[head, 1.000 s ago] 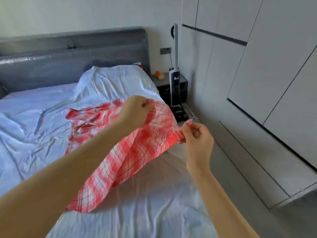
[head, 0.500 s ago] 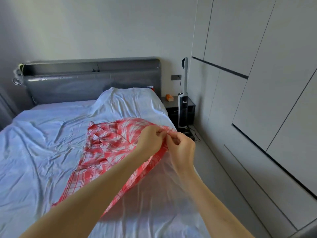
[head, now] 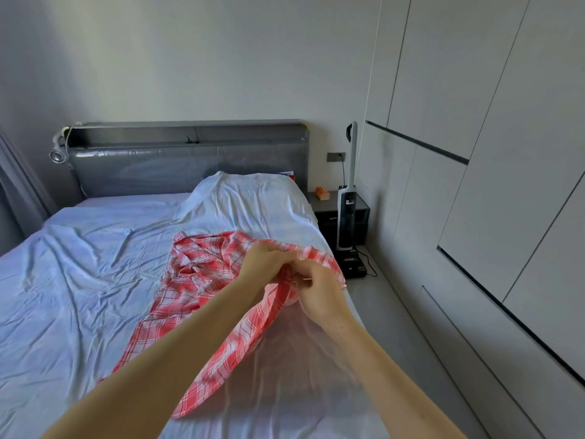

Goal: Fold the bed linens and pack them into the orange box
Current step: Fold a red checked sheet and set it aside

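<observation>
A red-and-white checked cloth (head: 202, 280) lies rumpled across the right half of the bed, one edge lifted. My left hand (head: 262, 264) and my right hand (head: 316, 293) are pressed together above the bed's right side, both pinching that lifted edge of the cloth. The rest of the cloth trails down and left under my left forearm onto the pale blue sheet (head: 79, 280). No orange packing box shows in this view.
A covered pillow (head: 250, 198) sits at the head of the bed against the grey headboard (head: 186, 166). A dark nightstand (head: 329, 210) with a small orange item (head: 323, 193) and an upright vacuum (head: 346, 204) stand right of the bed. White wardrobes (head: 490, 185) line the right wall.
My two hands have come together on the cloth's edge; a second ago they held it apart. The view has tilted up, showing more wall and headboard.
</observation>
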